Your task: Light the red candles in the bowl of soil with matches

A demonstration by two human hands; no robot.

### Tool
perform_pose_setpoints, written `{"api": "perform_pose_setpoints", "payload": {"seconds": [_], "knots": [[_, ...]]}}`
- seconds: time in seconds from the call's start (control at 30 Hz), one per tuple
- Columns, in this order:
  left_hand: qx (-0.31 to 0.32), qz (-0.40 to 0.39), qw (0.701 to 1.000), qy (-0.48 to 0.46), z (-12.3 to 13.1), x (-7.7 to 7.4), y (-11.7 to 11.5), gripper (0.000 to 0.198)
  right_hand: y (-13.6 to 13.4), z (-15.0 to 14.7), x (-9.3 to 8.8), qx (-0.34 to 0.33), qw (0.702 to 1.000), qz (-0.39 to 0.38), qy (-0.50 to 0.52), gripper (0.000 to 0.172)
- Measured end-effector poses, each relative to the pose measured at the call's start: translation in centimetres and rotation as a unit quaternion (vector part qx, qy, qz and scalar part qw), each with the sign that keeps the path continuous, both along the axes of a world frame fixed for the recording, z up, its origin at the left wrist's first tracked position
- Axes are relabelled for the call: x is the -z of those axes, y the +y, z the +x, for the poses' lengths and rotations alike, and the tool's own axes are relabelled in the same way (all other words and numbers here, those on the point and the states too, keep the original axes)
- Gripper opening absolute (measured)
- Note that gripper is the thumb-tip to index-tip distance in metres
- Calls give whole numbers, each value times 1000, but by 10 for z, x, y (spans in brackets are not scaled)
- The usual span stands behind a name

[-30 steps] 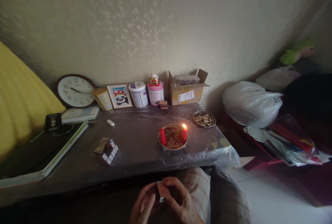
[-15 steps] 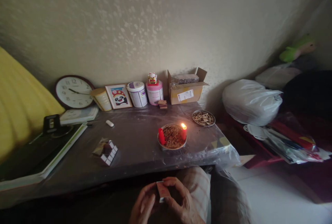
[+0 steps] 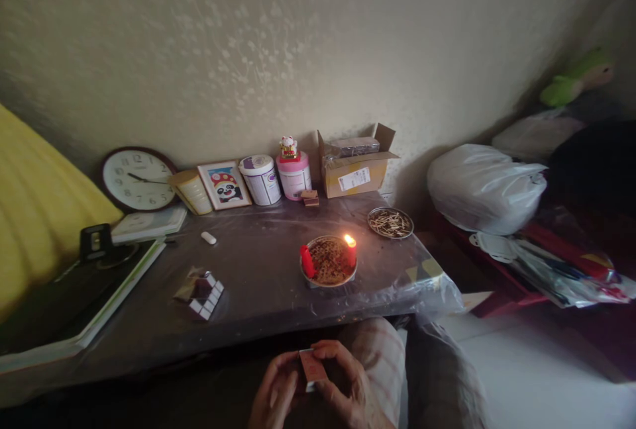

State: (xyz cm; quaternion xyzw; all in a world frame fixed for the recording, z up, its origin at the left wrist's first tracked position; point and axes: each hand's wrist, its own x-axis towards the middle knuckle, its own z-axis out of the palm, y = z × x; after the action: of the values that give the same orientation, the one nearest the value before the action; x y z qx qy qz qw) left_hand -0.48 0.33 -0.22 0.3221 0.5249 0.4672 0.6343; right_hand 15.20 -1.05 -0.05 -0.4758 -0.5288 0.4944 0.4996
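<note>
1. A small flat red cardboard box (image 3: 313, 368), pale along its near edge, is looking light enough for fingertips alone. Its card walls are probably being stiff under a light pinch but easy to crush under a hard squeeze; the dry, papery face is unlikely to be slipping.
2. The narrow edges and corners are offering the best hold, since pressing on the broad red face would risk denting it.
3. The right hand (image 3: 348, 382) is holding the box in a part-closed pinch, its forefinger bending over the far edge and its thumb sitting at the near right corner.
4. The left hand (image 3: 278, 386) is curling half closed around the left side, fingers supporting the box there; deep shadow is hiding what lies underneath, so how firmly it is gripping is hard to say.
5. The box is lying between the two hands, tilted, off the dark plastic-covered table (image 3: 268, 250) and on the person's side of its near edge.
6. Beyond that edge, toward the table's right near corner, a lit red wax candle (image 3: 352, 255) is standing well apart from the box.
</note>
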Motion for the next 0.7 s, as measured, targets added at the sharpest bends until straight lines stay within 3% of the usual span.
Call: {"api": "perform_pose_setpoints", "payload": {"seconds": [0.33,0.6,0.7], "knots": [[29,-129,978,-161,1,16,10,34,1,6,13,-6,998,52,28,34],[52,-177,945,-269,15,15,10,17,5,8,16,-17,997,71,11,38],[53,-181,932,-309,19,13,8,19,5,8,21,-7,996,90,17,39]]}}
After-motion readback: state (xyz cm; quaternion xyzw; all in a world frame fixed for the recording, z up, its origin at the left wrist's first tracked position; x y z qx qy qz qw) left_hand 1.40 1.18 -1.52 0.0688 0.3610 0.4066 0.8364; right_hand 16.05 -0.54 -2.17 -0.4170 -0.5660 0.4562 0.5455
